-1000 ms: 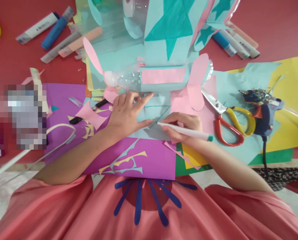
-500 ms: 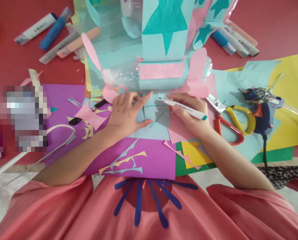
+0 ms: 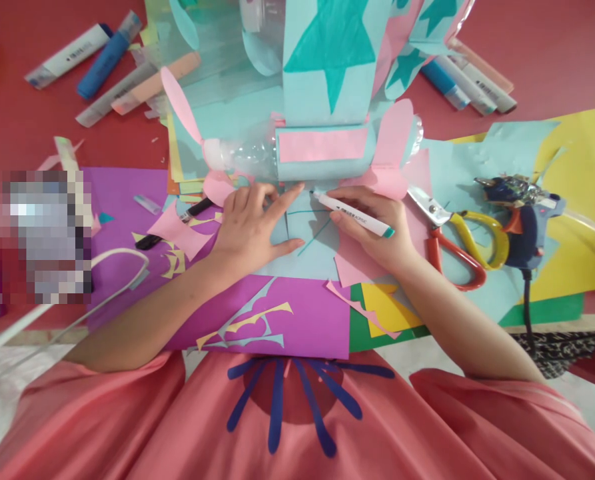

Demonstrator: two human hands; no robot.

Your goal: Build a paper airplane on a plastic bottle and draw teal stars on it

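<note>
My right hand grips a white marker with a green end, its tip over the light blue paper. Teal lines run across that paper below the tip. My left hand lies on the paper's left side, thumb and index finger spread. Just beyond both hands rests a plastic bottle on its side, wrapped in light blue paper with a pink strip. Pink paper blades sit at its cap, and a light blue wing with a teal star extends from its body.
Scissors with red and yellow handles and a dark blue glue gun lie to the right. Markers are at the upper left, more markers at the upper right. Paper scraps lie on a purple sheet nearest me.
My right hand has shifted slightly left with the marker, whose tip is now further left and a little higher on the paper. My left hand stays in place.
</note>
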